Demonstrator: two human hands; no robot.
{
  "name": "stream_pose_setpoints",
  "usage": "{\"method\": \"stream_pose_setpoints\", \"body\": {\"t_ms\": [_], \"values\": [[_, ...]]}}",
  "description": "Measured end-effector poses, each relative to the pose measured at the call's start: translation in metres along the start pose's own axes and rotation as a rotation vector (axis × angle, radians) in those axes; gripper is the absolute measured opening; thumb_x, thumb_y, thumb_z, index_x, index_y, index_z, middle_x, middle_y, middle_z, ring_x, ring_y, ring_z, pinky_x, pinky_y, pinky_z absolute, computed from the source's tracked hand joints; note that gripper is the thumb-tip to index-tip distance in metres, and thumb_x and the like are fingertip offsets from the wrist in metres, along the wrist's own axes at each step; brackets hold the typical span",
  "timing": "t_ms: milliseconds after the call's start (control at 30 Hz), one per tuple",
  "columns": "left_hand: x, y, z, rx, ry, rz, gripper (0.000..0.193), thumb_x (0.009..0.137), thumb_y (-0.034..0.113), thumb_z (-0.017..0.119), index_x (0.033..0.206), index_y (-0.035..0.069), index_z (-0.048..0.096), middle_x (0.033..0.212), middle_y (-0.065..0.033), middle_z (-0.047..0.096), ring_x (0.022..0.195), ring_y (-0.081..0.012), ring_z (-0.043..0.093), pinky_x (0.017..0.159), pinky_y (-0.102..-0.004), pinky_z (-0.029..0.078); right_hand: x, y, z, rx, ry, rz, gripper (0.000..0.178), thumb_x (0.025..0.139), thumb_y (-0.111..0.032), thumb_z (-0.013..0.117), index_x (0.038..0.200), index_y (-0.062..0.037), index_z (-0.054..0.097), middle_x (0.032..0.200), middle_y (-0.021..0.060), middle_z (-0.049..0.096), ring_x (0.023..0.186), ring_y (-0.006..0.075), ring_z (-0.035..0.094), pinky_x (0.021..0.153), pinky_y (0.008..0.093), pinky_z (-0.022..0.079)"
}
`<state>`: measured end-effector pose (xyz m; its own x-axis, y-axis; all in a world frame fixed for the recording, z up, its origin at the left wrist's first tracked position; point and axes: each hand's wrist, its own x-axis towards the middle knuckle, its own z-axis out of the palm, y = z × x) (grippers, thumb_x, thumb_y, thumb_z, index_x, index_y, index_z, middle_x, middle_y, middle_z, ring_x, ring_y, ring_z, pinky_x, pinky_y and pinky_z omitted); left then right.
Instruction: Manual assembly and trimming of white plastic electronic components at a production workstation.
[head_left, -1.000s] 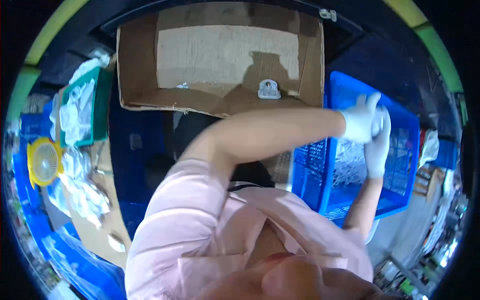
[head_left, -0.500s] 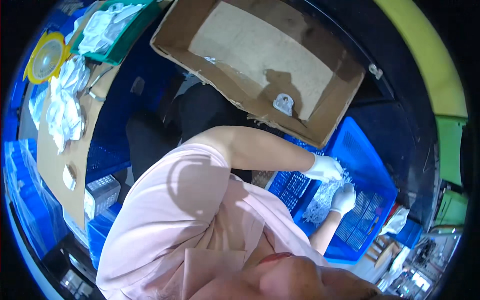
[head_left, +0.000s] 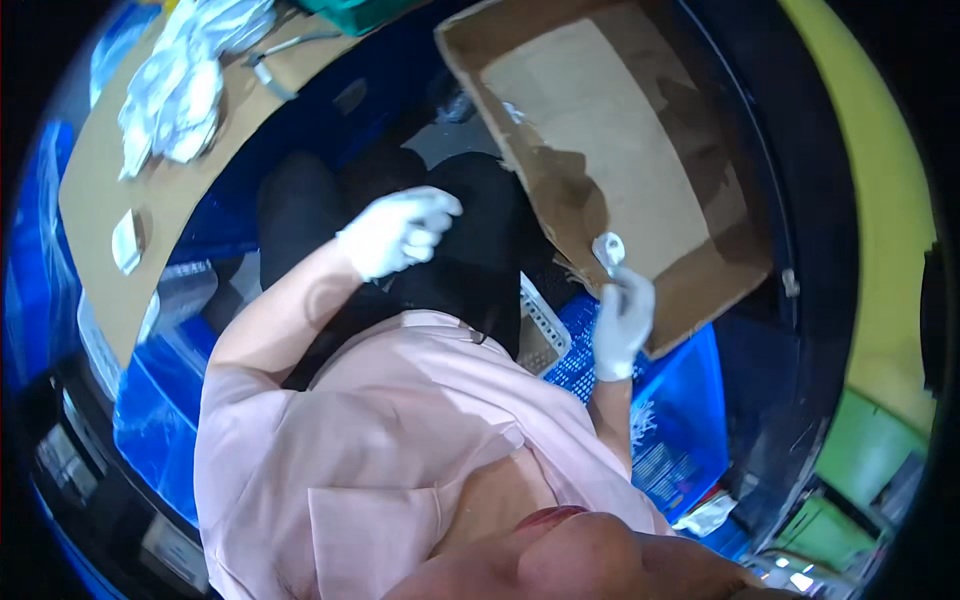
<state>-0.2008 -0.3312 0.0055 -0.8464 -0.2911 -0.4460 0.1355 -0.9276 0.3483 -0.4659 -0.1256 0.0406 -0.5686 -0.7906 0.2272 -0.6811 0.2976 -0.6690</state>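
Observation:
My left hand (head_left: 400,233), in a white glove, is raised over my dark-trousered lap. Its fingers are curled, and whether anything small lies inside them is hidden. My right hand (head_left: 624,322), gloved likewise, reaches over the near side of the cardboard box (head_left: 690,318). Its fingertips are closed on the lower end of a small white plastic part (head_left: 607,248) with a hole in it. Below the right wrist, a few thin white pieces (head_left: 643,420) show in the blue crate (head_left: 690,400); my forearm and the box hide much of the crate.
On the brown board (head_left: 90,205) at the left lie crumpled white bags (head_left: 180,95), a white piece (head_left: 127,242) and a grey-handled tool (head_left: 268,75). A green bin (head_left: 365,12) stands at the top. A white perforated basket (head_left: 543,325) sits beside the blue crate.
Both hands have left the white pieces in the blue crate. My left hand has drawn back leftward over my lap; my right has moved to the plastic part in the box. The view has turned.

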Motion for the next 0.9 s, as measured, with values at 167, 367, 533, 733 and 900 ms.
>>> {"method": "stream_pose_setpoints", "body": {"t_ms": [167, 367, 533, 733, 900], "values": [[-0.089, 0.036, -0.063, 0.01, 0.37, 0.499, 0.014, 0.093, 0.017, 0.053, 0.101, 0.005, 0.055, 0.068, 0.0047, 0.04, 0.053, -0.0042, 0.032, 0.047, -0.019, 0.026, 0.028, -0.011, 0.117, 0.263, -0.59, 0.235, 0.025, 0.085, -0.002, 0.056, 0.11, -0.0001, 0.058, 0.103, 0.01, 0.062, 0.098, 0.0174, 0.06, 0.086, 0.0279, 0.047], [-0.151, 0.03, -0.103, -0.204, 0.42, 0.704, 0.026, 0.087, 0.025, 0.061, 0.104, 0.008, 0.051, 0.075, 0.004, 0.039, 0.059, -0.0063, 0.034, 0.053, -0.0219, 0.028, 0.074, 0.085, 0.278, 0.018, -0.72, 0.28, 0.027, 0.087, -0.009, 0.056, 0.112, -0.003, 0.06, 0.101, 0.0111, 0.064, 0.097, 0.0189, 0.06, 0.088, 0.028, 0.045], [-0.185, 0.02, -0.118, -0.4, 0.383, 0.719, 0.044, 0.081, 0.033, 0.069, 0.105, 0.006, 0.044, 0.078, -0.0016, 0.039, 0.059, -0.0096, 0.037, 0.053, -0.0243, 0.032, 0.106, 0.198, 0.404, -0.81, -1.041, -0.061, 0.027, 0.089, -0.024, 0.051, 0.106, -0.0075, 0.065, 0.112, 0.0113, 0.064, 0.107, 0.0318, 0.058, 0.089, 0.0385, 0.045], [-0.237, -0.012, -0.177, -0.558, -0.053, 0.845, 0.063, 0.088, 0.032, 0.059, 0.14, 0.013, 0.026, 0.111, -0.0121, 0.041, 0.081, -0.0222, 0.04, 0.069, -0.0393, 0.033, 0.246, 0.426, 0.419, -0.984, -0.393, 0.139, 0.043, 0.091, -0.023, 0.05, 0.133, -0.0106, 0.048, 0.114, 0.0084, 0.064, 0.107, 0.0263, 0.06, 0.088, 0.0367, 0.047], [-0.271, -0.034, -0.139, -0.506, 0.251, 0.852, 0.064, 0.089, 0.042, 0.057, 0.138, 0.012, 0.03, 0.103, -0.0144, 0.042, 0.076, -0.0255, 0.043, 0.061, -0.0381, 0.035, 0.128, 0.325, 0.523, -0.77, -0.274, -0.394, 0.038, 0.094, -0.026, 0.045, 0.126, -0.0058, 0.052, 0.105, 0.0089, 0.065, 0.096, 0.0259, 0.063, 0.081, 0.0373, 0.05]]}}
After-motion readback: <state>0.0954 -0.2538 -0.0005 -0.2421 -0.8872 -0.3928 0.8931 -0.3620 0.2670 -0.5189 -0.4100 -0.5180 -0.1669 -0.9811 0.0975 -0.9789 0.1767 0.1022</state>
